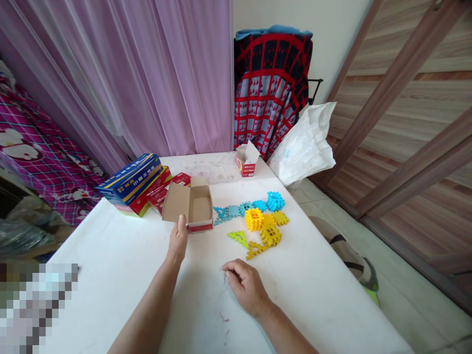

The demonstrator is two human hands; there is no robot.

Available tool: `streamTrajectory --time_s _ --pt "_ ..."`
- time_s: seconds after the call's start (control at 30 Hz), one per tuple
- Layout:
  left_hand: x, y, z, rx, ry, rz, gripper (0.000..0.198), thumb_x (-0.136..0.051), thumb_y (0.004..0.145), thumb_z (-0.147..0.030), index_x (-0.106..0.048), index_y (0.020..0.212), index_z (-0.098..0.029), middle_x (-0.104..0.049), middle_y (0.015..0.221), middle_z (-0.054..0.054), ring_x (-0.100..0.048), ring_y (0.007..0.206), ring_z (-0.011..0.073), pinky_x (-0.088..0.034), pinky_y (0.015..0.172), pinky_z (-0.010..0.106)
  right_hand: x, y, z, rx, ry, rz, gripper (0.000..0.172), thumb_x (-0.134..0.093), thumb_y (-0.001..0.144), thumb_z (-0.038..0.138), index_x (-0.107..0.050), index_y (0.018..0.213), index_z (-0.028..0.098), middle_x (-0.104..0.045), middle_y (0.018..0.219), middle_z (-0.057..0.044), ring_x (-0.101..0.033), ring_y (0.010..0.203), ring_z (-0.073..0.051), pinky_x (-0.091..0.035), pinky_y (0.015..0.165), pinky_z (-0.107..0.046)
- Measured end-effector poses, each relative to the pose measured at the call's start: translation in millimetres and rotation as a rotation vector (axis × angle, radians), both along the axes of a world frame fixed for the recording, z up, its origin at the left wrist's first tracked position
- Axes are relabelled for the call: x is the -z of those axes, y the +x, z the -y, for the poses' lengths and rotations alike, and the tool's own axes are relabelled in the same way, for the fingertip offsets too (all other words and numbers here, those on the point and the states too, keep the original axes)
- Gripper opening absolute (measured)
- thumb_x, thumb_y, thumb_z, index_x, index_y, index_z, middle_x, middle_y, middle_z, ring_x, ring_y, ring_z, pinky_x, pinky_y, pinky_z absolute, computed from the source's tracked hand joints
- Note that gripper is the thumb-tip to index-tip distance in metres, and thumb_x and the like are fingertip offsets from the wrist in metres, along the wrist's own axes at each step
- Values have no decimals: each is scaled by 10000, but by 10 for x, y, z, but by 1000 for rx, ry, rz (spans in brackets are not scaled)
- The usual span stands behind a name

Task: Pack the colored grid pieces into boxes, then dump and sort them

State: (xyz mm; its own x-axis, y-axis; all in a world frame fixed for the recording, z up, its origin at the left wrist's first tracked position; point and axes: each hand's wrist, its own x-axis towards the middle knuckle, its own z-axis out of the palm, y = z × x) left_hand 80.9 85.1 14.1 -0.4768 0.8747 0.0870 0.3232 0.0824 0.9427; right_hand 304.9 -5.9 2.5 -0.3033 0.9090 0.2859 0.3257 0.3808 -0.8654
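My left hand [178,239] holds the near edge of the raised flap of an open cardboard box [201,206], whose brown inside shows and whose outside is red and white. My right hand [245,287] rests on the white table [121,275] with its fingers curled and nothing visible in them. It lies just below a heap of interlocking plastic toy blocks [254,221] in blue, teal, yellow and green. A yellow cube built of these blocks [254,219] stands among the flat pieces. Neither hand touches the blocks.
Behind the box stand a blue printed carton [129,179] and red cartons [157,191]. A small torn red box [247,160] sits at the far edge, beside a white plastic bag [304,145]. A patterned red cloth [271,88] hangs behind, and a purple curtain [165,73] covers the back.
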Motion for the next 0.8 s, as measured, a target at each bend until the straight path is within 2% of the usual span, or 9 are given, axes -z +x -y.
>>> streamTrajectory --time_s 0.13,0.2,0.37,0.43,0.53,0.6,0.67,0.73,0.8 --pt "-85 -36 -19 162 -7 198 555 -523 847 -556 -584 1236 -164 -677 1185 112 -605 1141 262 -506 927 372 -19 -25 3 23 24 57 200 -477 859 179 -673 897 197 -691 819 -38 -641 775 -141 -482 725 -241" --pt "-104 -77 -15 228 -40 214 553 -608 784 -545 -624 1174 -153 -707 1119 119 -631 1081 274 -506 912 396 -15 -37 3 37 39 71 201 -476 861 178 -672 902 197 -693 826 -41 -644 784 -143 -484 729 -243" --pt "-38 -185 -41 232 -52 138 523 -619 758 -578 -674 1030 -135 -740 948 121 -669 951 265 -514 843 382 45 -68 5 89 61 99 203 -479 857 191 -677 903 190 -704 830 -50 -655 786 -153 -502 733 -250" --pt "6 -208 -53 221 -46 96 510 -620 745 -591 -676 985 -145 -739 917 111 -675 912 258 -517 804 363 22 -86 -38 118 53 97 220 -482 855 202 -675 959 182 -708 841 -52 -649 725 -140 -512 683 -237" --pt "55 -217 -46 191 -44 27 493 -618 729 -606 -665 937 -162 -732 878 97 -679 845 245 -516 726 336 -170 -153 -229 192 127 69 276 -491 857 219 -644 1083 179 -697 953 -72 -635 689 -125 -522 622 -226" --pt "65 -207 -25 177 -43 -19 484 -600 733 -614 -651 917 -169 -725 862 89 -677 804 231 -507 679 315 -386 -244 -441 230 242 69 301 -485 882 237 -622 1145 188 -659 1109 -101 -648 808 -140 -538 672 -244" --pt "54 -188 -3 175 -39 -65 470 -567 749 -615 -635 897 -173 -717 847 82 -673 765 215 -495 645 298 -601 -365 -676 180 319 159 326 -482 909 240 -600 1207 186 -602 1254 -121 -630 987 -159 -533 769 -253" --pt "31 -166 9 175 -38 -109 450 -536 768 -604 -622 879 -176 -712 829 78 -670 737 207 -485 622 289 -752 -490 -880 72 332 428 280 -507 915 229 -633 1161 185 -634 1210 -94 -626 1015 -161 -510 809 -244" --pt "6 -149 9 172 -42 -150 423 -526 782 -581 -616 870 -177 -708 802 72 -670 720 204 -478 608 283 -809 -599 -1015 -8 327 646 177 -553 895 215 -693 1001 187 -691 1039 -57 -648 934 -172 -497 784 -245"
